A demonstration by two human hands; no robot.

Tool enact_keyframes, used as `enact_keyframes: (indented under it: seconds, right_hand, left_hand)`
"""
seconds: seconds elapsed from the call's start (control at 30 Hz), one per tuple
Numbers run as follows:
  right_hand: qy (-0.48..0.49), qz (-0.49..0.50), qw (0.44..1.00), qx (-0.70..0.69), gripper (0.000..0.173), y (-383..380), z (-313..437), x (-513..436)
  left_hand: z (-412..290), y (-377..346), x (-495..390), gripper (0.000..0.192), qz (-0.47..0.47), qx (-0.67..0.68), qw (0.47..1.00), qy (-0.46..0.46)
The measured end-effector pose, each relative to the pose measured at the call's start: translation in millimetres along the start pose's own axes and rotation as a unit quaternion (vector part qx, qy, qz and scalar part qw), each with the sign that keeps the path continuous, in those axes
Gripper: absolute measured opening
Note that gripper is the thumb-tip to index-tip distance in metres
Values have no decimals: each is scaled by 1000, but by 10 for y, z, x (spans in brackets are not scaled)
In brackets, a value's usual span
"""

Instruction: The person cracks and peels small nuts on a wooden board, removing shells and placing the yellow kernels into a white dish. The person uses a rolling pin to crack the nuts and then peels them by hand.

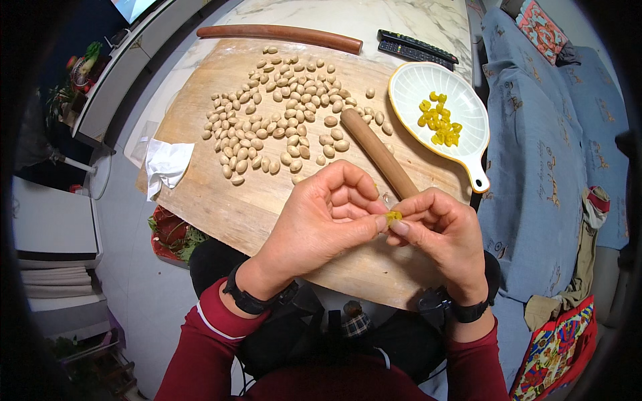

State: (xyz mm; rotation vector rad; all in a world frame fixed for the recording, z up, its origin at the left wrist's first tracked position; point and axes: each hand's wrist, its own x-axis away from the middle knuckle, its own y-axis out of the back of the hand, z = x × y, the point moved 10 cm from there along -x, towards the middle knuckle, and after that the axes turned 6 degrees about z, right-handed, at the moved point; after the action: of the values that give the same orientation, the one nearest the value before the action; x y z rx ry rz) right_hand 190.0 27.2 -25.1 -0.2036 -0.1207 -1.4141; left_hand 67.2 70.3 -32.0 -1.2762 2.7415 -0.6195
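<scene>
Between the thumbs and fingertips of my left hand (326,215) and my right hand (441,235) is a small yellow ginkgo kernel (393,216). My fingers partly cover it. Beyond my hands, a short wooden rolling pin (376,150) lies at a slant, its near end hidden behind my right hand. Many pale unshelled ginkgo nuts (296,100) are spread over the wooden board (235,215). At the right, a white fluted dish (411,92) with a yellow rim and a handle holds several yellow kernels (441,123).
A longer, dark wooden rolling pin (281,35) lies along the board's far edge. Two black remote controls (416,47) rest on the marble table (401,15). A crumpled white tissue (168,163) sits at the left edge. A blue-covered sofa (536,165) stands to the right.
</scene>
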Motion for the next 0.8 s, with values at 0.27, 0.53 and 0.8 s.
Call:
enact_keyframes:
  seconds: [0.27, 0.53, 0.8]
  right_hand:
    - [-63, 46, 991, -113, 15, -25, -118, -27]
    - [-90, 61, 982, -153, 17, -29, -167, -26]
    - [-89, 73, 979, -167, 19, -50, -173, -34]
  left_hand:
    - [95, 4, -13, 24, 18, 54, 997, 56]
    - [109, 14, -14, 23, 15, 67, 996, 59]
    - [120, 11, -5, 23, 18, 79, 995, 66]
